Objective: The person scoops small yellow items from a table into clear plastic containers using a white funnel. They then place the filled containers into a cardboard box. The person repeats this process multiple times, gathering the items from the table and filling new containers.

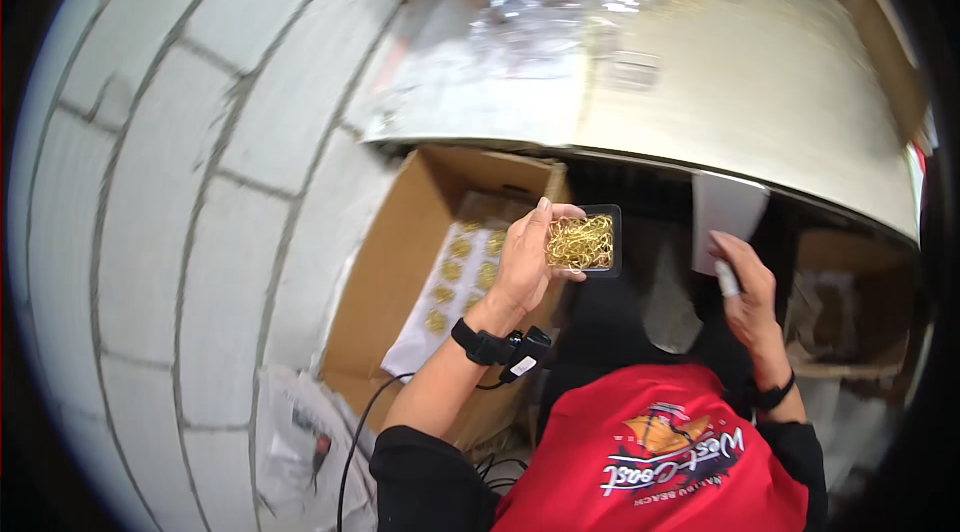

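A small black tray (583, 242) of tangled gold wire pieces is held level, long axis left to right, above an open cardboard box (400, 262). It is pinched by the left hand (522, 267) fingers. A white sheet (725, 217) is touched by the spread right hand (748, 297).

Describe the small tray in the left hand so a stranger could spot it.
Below the table edge, right of the open cardboard box, the left hand holds a small black tray. It alone is lifted, its gold wire pieces loose, not in bags.
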Action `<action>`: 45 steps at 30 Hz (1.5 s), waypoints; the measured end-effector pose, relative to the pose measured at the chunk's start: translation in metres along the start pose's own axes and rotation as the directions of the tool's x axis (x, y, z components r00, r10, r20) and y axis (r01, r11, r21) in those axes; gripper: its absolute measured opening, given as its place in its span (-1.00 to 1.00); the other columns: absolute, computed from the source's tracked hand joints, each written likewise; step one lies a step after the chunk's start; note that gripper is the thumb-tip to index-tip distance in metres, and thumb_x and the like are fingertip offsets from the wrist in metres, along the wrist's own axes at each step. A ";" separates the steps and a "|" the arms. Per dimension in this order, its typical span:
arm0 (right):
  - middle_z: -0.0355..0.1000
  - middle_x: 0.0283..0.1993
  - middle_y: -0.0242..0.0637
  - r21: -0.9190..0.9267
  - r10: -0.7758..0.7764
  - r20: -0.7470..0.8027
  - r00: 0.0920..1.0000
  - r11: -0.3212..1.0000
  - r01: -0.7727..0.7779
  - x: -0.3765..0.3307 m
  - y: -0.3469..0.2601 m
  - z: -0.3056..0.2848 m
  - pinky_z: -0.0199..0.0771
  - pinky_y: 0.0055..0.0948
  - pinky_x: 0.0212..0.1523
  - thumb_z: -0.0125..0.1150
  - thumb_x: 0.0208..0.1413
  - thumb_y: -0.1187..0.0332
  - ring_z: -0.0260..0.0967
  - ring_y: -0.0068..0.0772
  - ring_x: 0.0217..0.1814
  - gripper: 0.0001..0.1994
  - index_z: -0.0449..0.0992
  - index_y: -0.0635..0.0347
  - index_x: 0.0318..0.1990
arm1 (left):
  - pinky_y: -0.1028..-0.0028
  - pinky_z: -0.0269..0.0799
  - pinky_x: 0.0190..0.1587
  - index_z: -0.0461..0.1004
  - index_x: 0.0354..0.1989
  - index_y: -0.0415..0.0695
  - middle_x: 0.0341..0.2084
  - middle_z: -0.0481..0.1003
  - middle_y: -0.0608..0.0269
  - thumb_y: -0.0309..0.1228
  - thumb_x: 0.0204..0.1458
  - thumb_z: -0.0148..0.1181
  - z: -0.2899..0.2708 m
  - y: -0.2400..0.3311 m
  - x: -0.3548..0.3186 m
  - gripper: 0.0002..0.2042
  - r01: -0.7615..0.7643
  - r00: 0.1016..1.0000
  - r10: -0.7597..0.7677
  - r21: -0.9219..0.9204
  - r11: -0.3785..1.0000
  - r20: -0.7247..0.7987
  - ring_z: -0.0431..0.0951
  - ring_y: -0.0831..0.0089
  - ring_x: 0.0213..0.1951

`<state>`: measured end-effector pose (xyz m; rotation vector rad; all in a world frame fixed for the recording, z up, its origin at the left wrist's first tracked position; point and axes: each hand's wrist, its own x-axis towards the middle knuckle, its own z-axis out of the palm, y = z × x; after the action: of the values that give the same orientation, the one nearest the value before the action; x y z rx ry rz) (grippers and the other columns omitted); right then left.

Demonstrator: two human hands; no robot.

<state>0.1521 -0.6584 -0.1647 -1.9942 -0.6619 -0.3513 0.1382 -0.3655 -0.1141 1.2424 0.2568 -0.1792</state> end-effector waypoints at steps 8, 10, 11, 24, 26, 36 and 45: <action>0.40 0.05 -0.22 0.072 0.271 0.127 0.954 0.957 -0.281 -0.008 0.026 0.002 0.31 -0.49 0.03 -0.14 0.13 0.65 0.38 -0.46 -0.08 -0.62 0.35 0.30 0.11 | 0.37 0.57 -0.27 0.45 -0.13 -0.22 -0.27 0.50 0.21 -0.24 0.24 -0.12 -0.199 0.004 -0.079 -0.69 -0.028 0.908 0.010 -0.036 0.999 -0.419 0.56 0.45 -0.26; 0.39 0.07 -0.22 0.044 0.288 0.129 0.949 0.954 -0.296 -0.008 0.049 -0.003 0.33 -0.49 0.02 -0.13 0.20 0.60 0.39 -0.46 -0.07 -0.65 0.34 0.28 0.14 | 0.36 0.53 -0.17 0.44 -0.11 -0.24 -0.26 0.50 0.23 -0.34 0.19 0.00 -0.249 -0.020 -0.102 -0.76 0.005 0.883 -0.049 -0.096 0.995 -0.467 0.54 0.44 -0.24; 0.39 0.08 -0.22 0.025 0.304 0.143 0.942 0.950 -0.310 -0.002 0.054 -0.002 0.34 -0.48 0.03 -0.14 0.21 0.59 0.39 -0.45 -0.06 -0.65 0.35 0.27 0.14 | 0.38 0.53 -0.18 0.44 -0.12 -0.25 -0.27 0.50 0.23 -0.36 0.18 0.01 -0.273 -0.037 -0.116 -0.77 0.037 0.862 -0.081 -0.097 0.995 -0.500 0.54 0.44 -0.25; 0.42 0.06 -0.13 -0.244 0.299 0.357 0.885 0.944 -0.221 0.059 0.066 0.020 0.30 -0.40 0.13 -0.15 0.20 0.59 0.38 -0.34 0.08 -0.64 0.36 0.28 0.14 | 0.39 0.41 -0.51 0.45 -0.31 -0.35 -0.45 0.49 0.13 -0.59 0.09 -0.08 -0.368 -0.219 -0.248 -0.85 0.605 0.374 -0.651 -0.358 0.711 -0.661 0.47 0.36 -0.47; 0.43 0.05 -0.13 -0.207 0.298 0.392 0.870 0.950 -0.233 0.062 0.059 0.024 0.32 -0.37 0.14 -0.16 0.19 0.62 0.39 -0.31 0.08 -0.63 0.37 0.25 0.13 | 0.33 0.36 -0.56 0.47 -0.40 -0.35 -0.50 0.48 0.11 -0.65 0.00 -0.02 -0.378 -0.238 -0.256 -0.89 0.642 0.409 -0.699 -0.359 0.677 -0.587 0.44 0.36 -0.55; 0.43 0.03 -0.11 -0.261 0.371 0.423 0.827 0.924 -0.281 0.069 0.053 0.030 0.23 -0.38 0.21 -0.16 0.10 0.64 0.38 -0.29 0.10 -0.61 0.39 0.30 0.09 | 0.18 0.33 -0.55 0.51 -0.54 -0.37 -0.55 0.51 -0.01 -0.55 -0.12 0.10 -0.354 -0.265 -0.272 -0.88 0.815 0.303 -0.359 0.045 0.578 -0.883 0.48 0.30 -0.54; 0.47 -0.09 -0.08 -0.297 0.242 0.450 0.860 0.948 -0.111 0.091 0.022 0.021 0.45 -0.25 -0.04 0.04 -0.32 0.67 0.43 -0.04 -0.04 -0.50 0.47 0.23 -0.07 | 0.31 0.41 -0.35 0.53 -0.29 -0.30 -0.47 0.53 0.06 -0.44 0.02 0.01 -0.403 -0.240 -0.203 -0.79 0.754 0.653 -0.247 0.587 0.294 -0.716 0.48 0.31 -0.43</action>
<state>0.2382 -0.6204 -0.1455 -2.4063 -0.7566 0.1972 -0.1600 -0.0591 -0.3946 2.2169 1.2028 -0.6429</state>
